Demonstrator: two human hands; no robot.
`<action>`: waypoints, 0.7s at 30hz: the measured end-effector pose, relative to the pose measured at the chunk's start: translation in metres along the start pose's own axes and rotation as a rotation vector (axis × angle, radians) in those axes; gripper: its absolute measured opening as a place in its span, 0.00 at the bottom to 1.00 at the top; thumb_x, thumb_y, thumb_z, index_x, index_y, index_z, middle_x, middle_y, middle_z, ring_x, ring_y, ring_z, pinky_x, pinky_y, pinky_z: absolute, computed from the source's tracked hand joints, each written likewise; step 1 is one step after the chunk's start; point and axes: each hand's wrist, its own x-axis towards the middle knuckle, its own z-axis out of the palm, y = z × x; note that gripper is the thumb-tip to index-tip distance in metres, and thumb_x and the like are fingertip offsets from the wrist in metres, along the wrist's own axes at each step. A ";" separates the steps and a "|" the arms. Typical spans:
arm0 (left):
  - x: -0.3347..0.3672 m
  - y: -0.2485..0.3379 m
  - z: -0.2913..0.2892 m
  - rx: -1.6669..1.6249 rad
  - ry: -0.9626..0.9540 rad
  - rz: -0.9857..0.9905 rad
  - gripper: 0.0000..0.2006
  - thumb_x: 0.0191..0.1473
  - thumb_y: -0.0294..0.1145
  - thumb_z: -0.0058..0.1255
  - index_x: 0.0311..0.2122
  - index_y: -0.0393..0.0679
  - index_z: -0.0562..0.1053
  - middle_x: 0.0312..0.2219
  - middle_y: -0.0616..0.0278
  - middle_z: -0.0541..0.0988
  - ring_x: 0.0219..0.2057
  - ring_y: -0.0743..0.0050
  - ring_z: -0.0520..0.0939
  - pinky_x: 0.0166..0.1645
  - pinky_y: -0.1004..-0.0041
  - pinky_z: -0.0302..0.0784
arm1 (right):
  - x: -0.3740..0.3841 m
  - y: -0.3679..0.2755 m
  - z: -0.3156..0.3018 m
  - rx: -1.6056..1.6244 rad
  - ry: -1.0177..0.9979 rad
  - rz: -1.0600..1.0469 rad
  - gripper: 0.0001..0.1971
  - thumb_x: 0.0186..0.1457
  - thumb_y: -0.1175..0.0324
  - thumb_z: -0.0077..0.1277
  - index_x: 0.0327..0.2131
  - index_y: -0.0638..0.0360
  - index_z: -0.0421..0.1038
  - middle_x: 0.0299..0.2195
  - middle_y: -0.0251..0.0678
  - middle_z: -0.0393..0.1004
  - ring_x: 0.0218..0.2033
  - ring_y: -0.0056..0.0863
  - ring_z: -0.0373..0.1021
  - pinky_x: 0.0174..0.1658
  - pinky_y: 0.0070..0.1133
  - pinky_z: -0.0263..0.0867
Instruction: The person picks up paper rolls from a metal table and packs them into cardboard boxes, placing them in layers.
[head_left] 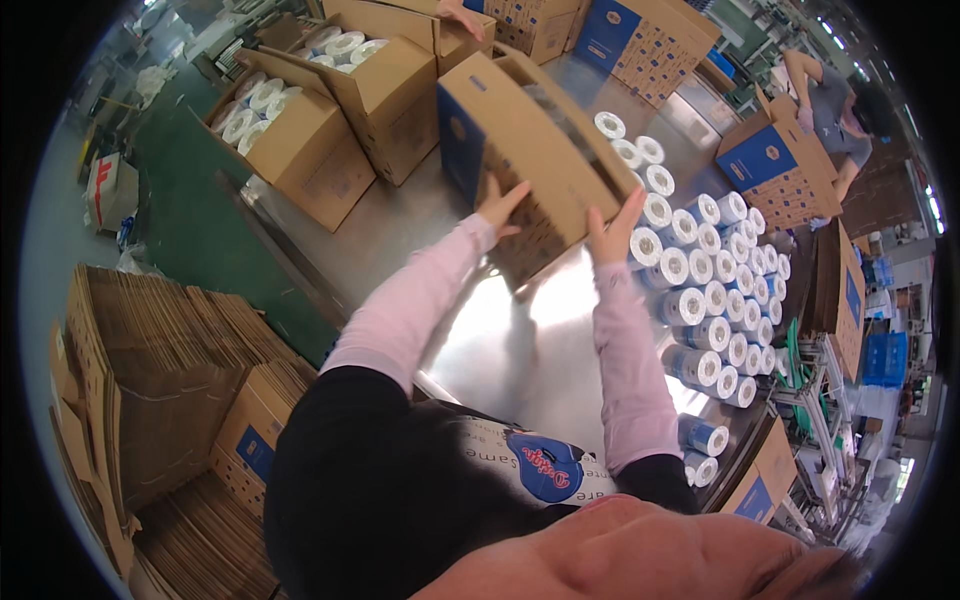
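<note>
A brown cardboard box (555, 150) with a blue panel stands tilted over the shiny metal table (400, 215), in front of me. My left hand (503, 210) presses against its near side with fingers spread. My right hand (613, 230) grips its right end near the top edge, thumb and fingers apart. Between them the box is held; its top looks partly open and its inside is mostly hidden. Just right of my right hand, many white rolls in blue-and-clear wrap (705, 265) stand and lie close together on the table.
Two open cartons full of rolls, a nearer carton (310, 165) and a farther carton (400, 105), stand at the left. Another person's hand (462, 18) rests beside them. At the far right a person (838, 115) handles a printed carton (775, 165). Flattened cardboard stacks (170, 340) stand left.
</note>
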 end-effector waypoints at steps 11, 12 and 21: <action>0.000 -0.177 0.069 0.344 -0.480 -0.507 0.27 0.59 0.46 0.46 0.62 0.53 0.60 0.52 0.65 0.70 0.46 0.76 0.72 0.47 0.69 0.70 | -0.141 0.037 -0.054 -0.071 -0.402 0.563 0.31 0.54 0.64 0.51 0.61 0.57 0.56 0.58 0.47 0.62 0.57 0.41 0.62 0.58 0.29 0.60; -0.039 -0.193 0.073 0.677 -0.544 -0.449 0.26 0.58 0.45 0.46 0.61 0.50 0.62 0.47 0.61 0.74 0.39 0.77 0.74 0.40 0.73 0.72 | -0.193 0.061 -0.085 -0.247 -0.345 0.471 0.30 0.53 0.63 0.52 0.60 0.56 0.58 0.57 0.48 0.63 0.56 0.44 0.62 0.59 0.30 0.59; -0.134 -0.277 -0.135 1.299 -1.102 -0.433 0.17 0.53 0.43 0.52 0.39 0.38 0.78 0.31 0.58 0.82 0.33 0.64 0.80 0.41 0.66 0.74 | -0.418 0.058 -0.447 -1.226 0.449 1.138 0.16 0.47 0.69 0.53 0.43 0.58 0.70 0.43 0.47 0.71 0.48 0.49 0.67 0.48 0.36 0.67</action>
